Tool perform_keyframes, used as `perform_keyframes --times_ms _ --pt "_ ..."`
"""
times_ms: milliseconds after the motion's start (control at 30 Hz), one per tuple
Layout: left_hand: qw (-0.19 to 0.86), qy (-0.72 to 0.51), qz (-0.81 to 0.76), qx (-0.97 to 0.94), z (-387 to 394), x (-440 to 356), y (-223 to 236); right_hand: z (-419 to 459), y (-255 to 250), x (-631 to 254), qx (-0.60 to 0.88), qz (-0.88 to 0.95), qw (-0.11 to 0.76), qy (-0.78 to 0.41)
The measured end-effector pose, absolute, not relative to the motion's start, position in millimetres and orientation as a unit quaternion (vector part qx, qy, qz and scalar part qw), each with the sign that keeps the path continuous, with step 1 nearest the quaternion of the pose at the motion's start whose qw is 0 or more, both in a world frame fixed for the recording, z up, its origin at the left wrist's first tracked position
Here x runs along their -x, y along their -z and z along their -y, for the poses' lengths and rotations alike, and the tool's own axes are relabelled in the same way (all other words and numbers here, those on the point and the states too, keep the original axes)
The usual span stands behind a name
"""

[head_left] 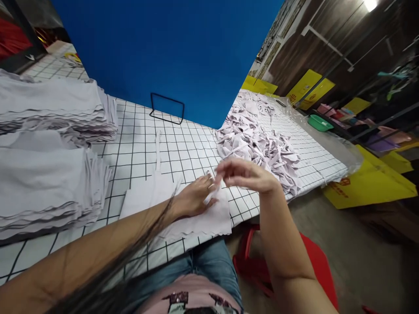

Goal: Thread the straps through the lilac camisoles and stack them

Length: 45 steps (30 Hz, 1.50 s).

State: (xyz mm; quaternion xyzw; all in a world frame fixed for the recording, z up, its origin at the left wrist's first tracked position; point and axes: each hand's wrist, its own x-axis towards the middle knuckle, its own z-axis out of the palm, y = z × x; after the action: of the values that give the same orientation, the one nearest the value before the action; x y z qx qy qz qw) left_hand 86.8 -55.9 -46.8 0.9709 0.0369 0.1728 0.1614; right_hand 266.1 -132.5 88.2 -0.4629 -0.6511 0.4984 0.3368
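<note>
While a red seat [317, 264] stands below, the gridded table [134, 148] bears cloth [209, 221]

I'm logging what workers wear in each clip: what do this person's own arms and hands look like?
The left hand and right hand are ungloved. The left forearm and right forearm are bare, with no sleeve, watch or wristband showing. Blur at the fingers leaves rings unclear.
</note>
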Motion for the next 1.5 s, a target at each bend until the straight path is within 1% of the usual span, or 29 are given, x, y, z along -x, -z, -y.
perform_keyframes --times_ms 33,67,200,300,367,467,567,667,800,1000,1067,1167,1267,1367,1500 --pt "0.169 -0.17 -0.036 -0.97 56 -87 46 143 -88 -267 0.463 0.654 0.297 -0.52" --pt "0.172 -0.163 -0.037 -0.971 56 -87 45 150 -84 -269 0.487 0.644 0.283 -0.519" --pt "0.152 -0.131 -0.064 -0.978 58 -91 44 146 -44 -276 0.672 0.53 0.34 -0.39" --pt "0.14 -0.122 -0.056 -0.981 60 -92 40 126 -14 -273 0.719 0.476 0.324 -0.389" --pt "0.14 -0.124 -0.047 -0.981 60 -91 35 115 -3 -266 0.731 0.468 0.316 -0.382" --pt "0.154 -0.133 -0.045 -0.978 60 -92 31 109 -2 -256 0.738 0.468 0.322 -0.365" --pt "0.153 -0.134 -0.043 -0.978 59 -92 31 120 -15 -252 0.712 0.461 0.337 -0.408" --pt "0.148 -0.129 -0.047 -0.979 58 -93 34 147 -32 -257 0.663 0.497 0.335 -0.449" --pt "0.15 -0.111 -0.053 -0.981 57 -94 37 193 -46 -269 0.634 0.528 0.328 -0.459" --pt "0.124 -0.106 -0.07 -0.984 54 -96 44 233 -36 -279 0.605 0.514 0.354 -0.494" --pt "0.134 -0.118 -0.072 -0.981 53 -96 45 231 -27 -279 0.609 0.488 0.388 -0.489" --pt "0.177 -0.177 -0.069 -0.966 54 -95 39 214 -14 -273 0.6 0.425 0.484 -0.475" --pt "0.276 -0.253 -0.075 -0.924 60 -94 23 190 -4 -261 0.582 0.382 0.549 -0.462" --pt "0.388 -0.283 -0.113 -0.87 66 -93 10 169 5 -247 0.579 0.358 0.578 -0.45" --pt "0.471 -0.303 -0.152 -0.814 64 -92 9 156 16 -237 0.588 0.38 0.572 -0.427"
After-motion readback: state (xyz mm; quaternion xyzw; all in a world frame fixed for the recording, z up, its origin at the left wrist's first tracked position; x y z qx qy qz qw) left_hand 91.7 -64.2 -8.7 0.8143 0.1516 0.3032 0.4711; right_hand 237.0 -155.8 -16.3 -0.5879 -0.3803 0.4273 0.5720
